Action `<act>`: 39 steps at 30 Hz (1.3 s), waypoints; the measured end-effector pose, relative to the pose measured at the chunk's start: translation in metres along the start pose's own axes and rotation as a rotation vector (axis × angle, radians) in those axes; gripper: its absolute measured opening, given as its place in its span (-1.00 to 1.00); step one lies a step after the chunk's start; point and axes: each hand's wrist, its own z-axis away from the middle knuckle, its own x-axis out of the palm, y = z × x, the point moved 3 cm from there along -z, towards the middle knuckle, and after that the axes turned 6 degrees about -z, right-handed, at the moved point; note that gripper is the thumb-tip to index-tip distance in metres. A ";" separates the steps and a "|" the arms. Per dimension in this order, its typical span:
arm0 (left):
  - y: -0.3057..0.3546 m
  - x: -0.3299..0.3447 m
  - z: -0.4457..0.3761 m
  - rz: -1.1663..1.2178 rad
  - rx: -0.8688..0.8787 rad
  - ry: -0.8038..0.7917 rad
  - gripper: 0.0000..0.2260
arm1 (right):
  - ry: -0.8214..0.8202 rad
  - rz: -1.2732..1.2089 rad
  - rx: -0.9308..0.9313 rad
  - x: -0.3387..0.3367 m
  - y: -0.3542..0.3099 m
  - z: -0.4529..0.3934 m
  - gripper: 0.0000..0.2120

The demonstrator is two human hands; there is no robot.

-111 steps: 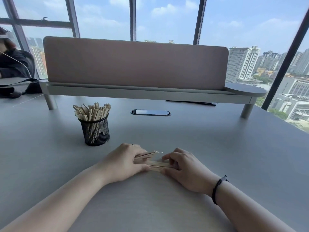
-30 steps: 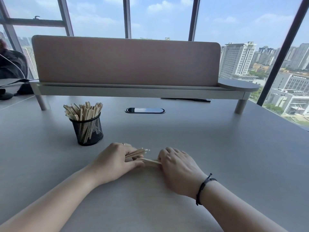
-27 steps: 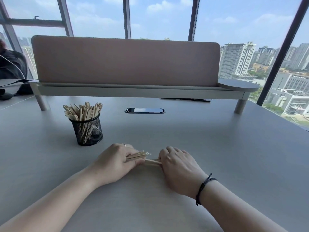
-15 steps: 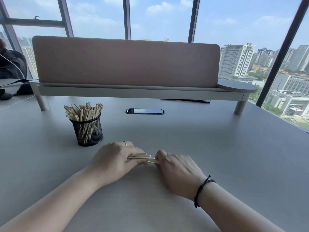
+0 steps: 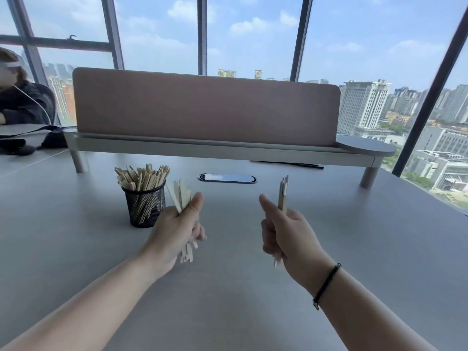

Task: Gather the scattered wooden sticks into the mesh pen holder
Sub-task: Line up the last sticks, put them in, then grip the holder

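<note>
A black mesh pen holder (image 5: 143, 207) stands on the grey table (image 5: 228, 287), left of centre, packed with upright wooden sticks (image 5: 141, 176). My left hand (image 5: 177, 231) is raised just right of the holder, shut on a bundle of wooden sticks (image 5: 181, 192) held upright, their lower ends poking out below the fist. My right hand (image 5: 288, 234) is lifted off the table further right, shut on a thinner bundle of sticks (image 5: 283, 192), also upright. I see no loose sticks on the table.
A pink desk divider on a raised shelf (image 5: 207, 110) spans the back of the table. An oval cable port (image 5: 227, 178) lies behind the hands. A person in dark clothes (image 5: 20, 102) sits at the far left. Windows stand behind.
Both hands have lifted off the table and drawn apart, each carrying a bundle of sticks turned upright. Before, they pressed together over sticks lying flat.
</note>
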 end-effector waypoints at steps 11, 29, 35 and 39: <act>-0.006 0.012 0.008 0.120 -0.049 0.063 -0.55 | -0.088 -0.116 -0.052 0.046 0.010 -0.001 -0.49; 0.061 -0.062 -0.042 0.277 0.094 0.239 -0.45 | -0.263 -0.160 0.084 0.128 -0.011 -0.031 -0.41; 0.082 -0.130 -0.088 0.162 0.241 0.485 -0.38 | -0.253 -0.459 -0.036 0.187 -0.051 -0.085 -0.48; 0.059 -0.124 -0.105 -0.097 0.222 0.499 -0.32 | -0.181 -0.557 -0.088 0.212 -0.058 -0.114 -0.49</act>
